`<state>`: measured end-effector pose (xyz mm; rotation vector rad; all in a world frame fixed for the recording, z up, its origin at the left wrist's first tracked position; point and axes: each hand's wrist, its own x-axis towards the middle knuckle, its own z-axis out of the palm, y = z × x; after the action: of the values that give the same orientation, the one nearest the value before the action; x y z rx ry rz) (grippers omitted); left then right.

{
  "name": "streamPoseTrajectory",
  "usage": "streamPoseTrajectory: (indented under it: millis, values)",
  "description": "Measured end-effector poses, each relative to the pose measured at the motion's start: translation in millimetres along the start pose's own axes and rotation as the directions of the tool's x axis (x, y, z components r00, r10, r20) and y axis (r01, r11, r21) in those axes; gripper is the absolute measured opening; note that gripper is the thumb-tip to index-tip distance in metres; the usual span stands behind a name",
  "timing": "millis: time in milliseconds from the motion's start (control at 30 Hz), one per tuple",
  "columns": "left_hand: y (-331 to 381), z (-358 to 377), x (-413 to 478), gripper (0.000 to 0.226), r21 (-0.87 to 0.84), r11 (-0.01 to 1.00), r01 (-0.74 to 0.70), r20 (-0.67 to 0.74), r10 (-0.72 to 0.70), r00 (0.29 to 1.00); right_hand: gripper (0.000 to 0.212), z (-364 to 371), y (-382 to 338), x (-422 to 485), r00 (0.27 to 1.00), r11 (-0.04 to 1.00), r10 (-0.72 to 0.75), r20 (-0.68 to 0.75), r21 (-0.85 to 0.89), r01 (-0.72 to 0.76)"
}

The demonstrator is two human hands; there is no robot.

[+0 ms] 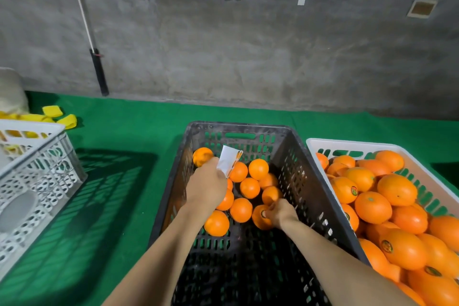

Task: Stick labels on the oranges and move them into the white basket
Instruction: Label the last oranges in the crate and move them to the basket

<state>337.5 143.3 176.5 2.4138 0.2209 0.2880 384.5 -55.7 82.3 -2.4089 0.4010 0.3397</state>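
**Both hands in the black crate**

Your right hand [282, 212] presses a label [263, 213] onto an orange [260, 218] lying in the black crate [293, 156]. Your left hand [207, 185] pinches a white label sheet [228, 160] above the loose oranges [249, 187]. Just to the right, the white basket [347, 143] holds labelled oranges [397, 190]. Both rest on green cloth [139, 126].

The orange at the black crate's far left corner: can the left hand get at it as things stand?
Probably not without freeing it first. The orange lies uncovered just beyond the left hand, but that hand holds the label sheet, so its grip is taken.
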Motion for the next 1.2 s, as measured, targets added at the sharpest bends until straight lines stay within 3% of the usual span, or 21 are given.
streamPoseTrajectory:
  millis: [67, 167, 300, 400, 500, 600, 800, 900, 967, 1033, 1100, 1200]
  values:
    - [1, 1, 0, 0.025, -0.005, 1.0, -0.004, 0.003, 0.004, 1.0, 0.032, 0, 4, 7, 0.998, 0.997, -0.018, -0.054, -0.07, 0.015]
    - [2, 1, 0, 0.01, 0.003, 1.0, -0.005, 0.012, 0.005, 1.0, 0.039, -4, 3, 8, 0.999, 0.994, -0.016, -0.028, -0.105, 0.013]
    - [3, 1, -1, 0.022, 0.019, 1.0, -0.015, 0.011, 0.014, 1.0, 0.063, -8, -1, 3, 1.0, 0.998, -0.026, 0.005, -0.062, 0.026]
    - [2, 2, 0, 0.01, 0.011, 1.0, -0.018, 0.019, 0.018, 1.0, 0.069, -8, 0, 2, 0.991, 0.995, 0.066, 0.117, -0.086, -0.056]
    - [2, 3, 0, 0.025, 0.011, 1.0, -0.025, 0.022, 0.025, 0.999, 0.089, -4, 2, -2, 0.929, 0.989, 0.15, 0.338, -0.035, -0.147]
    - [3, 2, -1, 0.034, 0.013, 1.0, -0.027, 0.032, 0.026, 0.999, 0.099, 5, 6, -3, 0.937, 0.967, 0.111, 0.331, -0.255, -0.024]
    - [0, 4, 0, 0.019, 0.025, 0.999, -0.024, 0.042, 0.023, 0.999, 0.089, 12, 6, -5, 0.932, 0.962, 0.052, 0.359, -0.267, 0.049]
    - [0, 5, 0, 0.03, 0.02, 0.999, -0.033, 0.051, 0.032, 0.998, 0.088, 14, 3, -5, 0.946, 0.913, 0.01, 0.324, -0.39, 0.124]
    - [0, 4, -1, 0.037, 0.027, 0.999, -0.032, 0.056, 0.031, 0.998, 0.073, 15, 2, -9, 0.951, 0.901, 0.034, 0.306, -0.421, 0.103]
    - [1, 2, -2, 0.039, 0.032, 0.999, -0.026, 0.059, 0.024, 0.998, 0.057, 12, -2, -12, 0.96, 0.931, 0.072, 0.27, -0.363, 0.033]
    - [2, 1, -3, 0.036, 0.026, 0.999, -0.024, 0.061, 0.022, 0.998, 0.061, 5, -11, -14, 0.972, 0.972, 0.085, 0.219, -0.231, -0.034]
    - [4, 0, -4, 0.029, 0.026, 0.999, -0.02, 0.052, 0.018, 0.998, 0.057, -11, -32, -14, 0.994, 1.0, -0.013, 0.105, 0.02, 0.011]
